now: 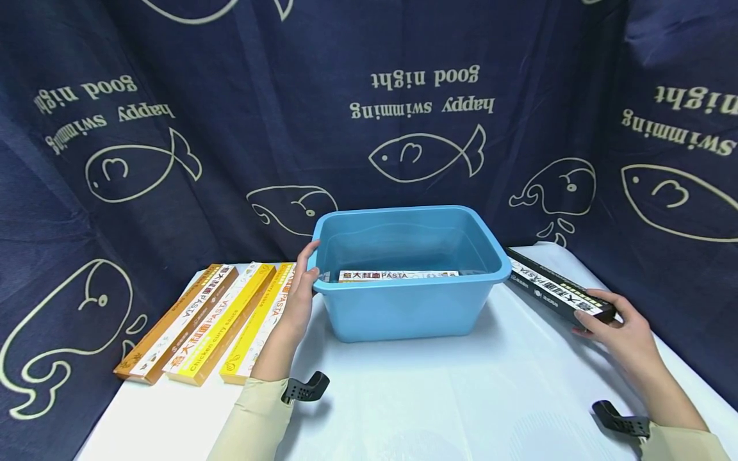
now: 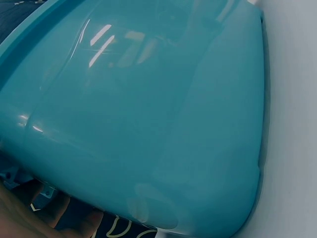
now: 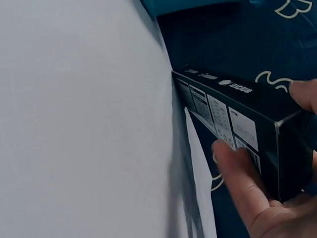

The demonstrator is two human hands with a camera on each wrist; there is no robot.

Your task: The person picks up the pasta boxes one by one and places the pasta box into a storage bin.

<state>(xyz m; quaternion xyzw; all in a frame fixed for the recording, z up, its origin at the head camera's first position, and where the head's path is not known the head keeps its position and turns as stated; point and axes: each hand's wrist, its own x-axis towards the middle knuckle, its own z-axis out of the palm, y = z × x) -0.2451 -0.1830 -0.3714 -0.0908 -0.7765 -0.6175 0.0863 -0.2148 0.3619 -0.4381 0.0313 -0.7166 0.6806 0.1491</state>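
Observation:
A blue plastic tub (image 1: 403, 314) stands on the table, and its outer wall fills most of the left wrist view. My left hand (image 1: 296, 301) holds the tub's left rim, thumb and fingers at the edge. Inside the tub lies a pasta box (image 1: 398, 276) with a white label, its lower part hidden by the front wall. At the right, my right hand (image 1: 625, 336) grips the near end of a long black pasta box (image 1: 556, 288). In the right wrist view, thumb and fingers sit on opposite sides of that box, its near end tilted up off the table.
On the left of the white table (image 1: 403, 397) lie a brown pasta box (image 1: 179, 326), a yellow chicken curry pasta box (image 1: 221, 323) and another yellow box (image 1: 254, 333), partly behind my left arm. A dark blue curtain (image 1: 323, 115) with fish drawings hangs behind and along both sides.

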